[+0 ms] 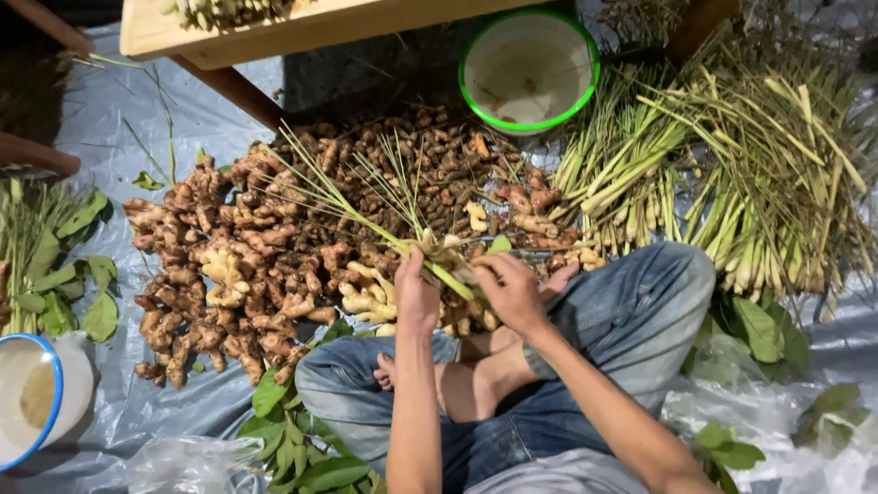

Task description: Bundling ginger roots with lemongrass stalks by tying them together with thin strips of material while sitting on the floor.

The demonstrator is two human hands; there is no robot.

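Note:
I sit cross-legged in blue jeans on a grey plastic sheet (137, 402). My left hand (416, 295) and my right hand (512, 291) both grip a small bundle of lemongrass stalks (366, 215) with pale roots at the hands. Its thin green ends point up and to the left over a big heap of ginger roots (238, 274). A darker pile of smaller rhizomes (412, 155) lies just behind the bundle.
A large pile of lemongrass (732, 165) fills the right side. A white bowl with a green rim (529, 69) stands at the back, a blue-rimmed white bowl (37, 393) at the left front. Green leaves (293, 439) lie by my knees. A wooden bench (274, 32) crosses the top.

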